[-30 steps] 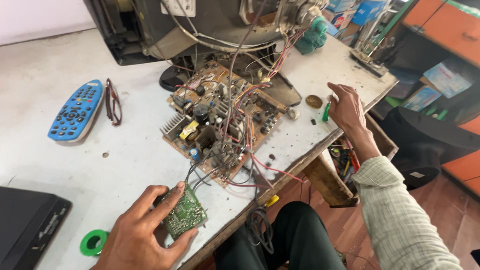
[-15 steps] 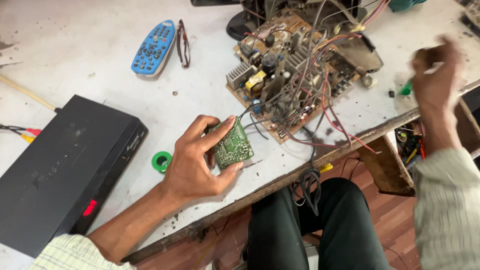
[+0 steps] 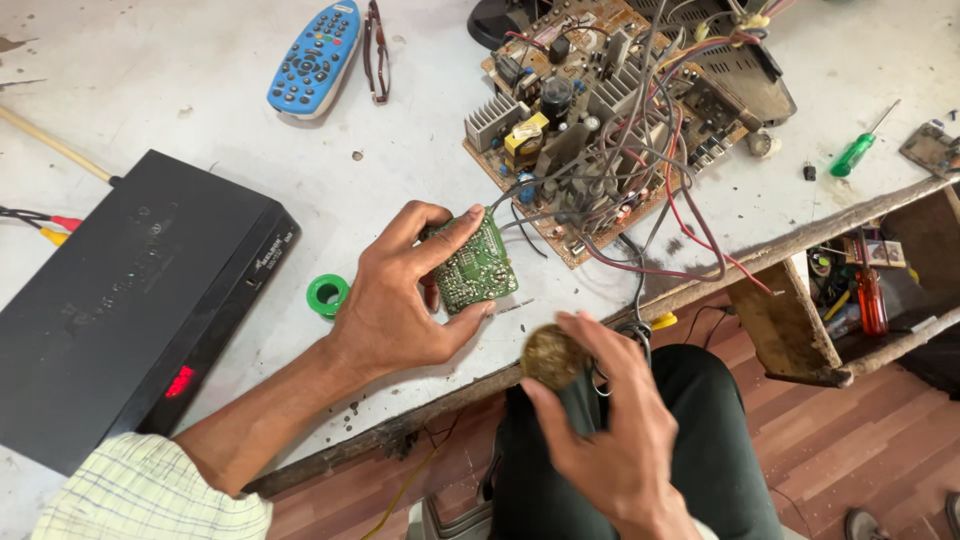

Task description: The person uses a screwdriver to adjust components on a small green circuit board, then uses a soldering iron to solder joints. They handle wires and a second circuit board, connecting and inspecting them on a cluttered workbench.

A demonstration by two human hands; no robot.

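Small green circuit board [image 3: 472, 268], wired to the large brown component-crowded chassis board [image 3: 610, 130] just beyond it, looks light, stiff, fragile; I'd grip its edges. My left hand [image 3: 395, 300] pinches it closed-fingered; my right hand [image 3: 610, 430] clasps a round brownish tin [image 3: 553, 356] nearby.

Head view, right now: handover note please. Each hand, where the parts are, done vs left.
Left hand: holds the small green circuit board tilted over the table edge, its wires running to the large chassis board.
Right hand: holds a round brownish tin above the lap.
Green screwdriver lies at the table's right.
Done: small board lifted.
Left: no tool on it yet.
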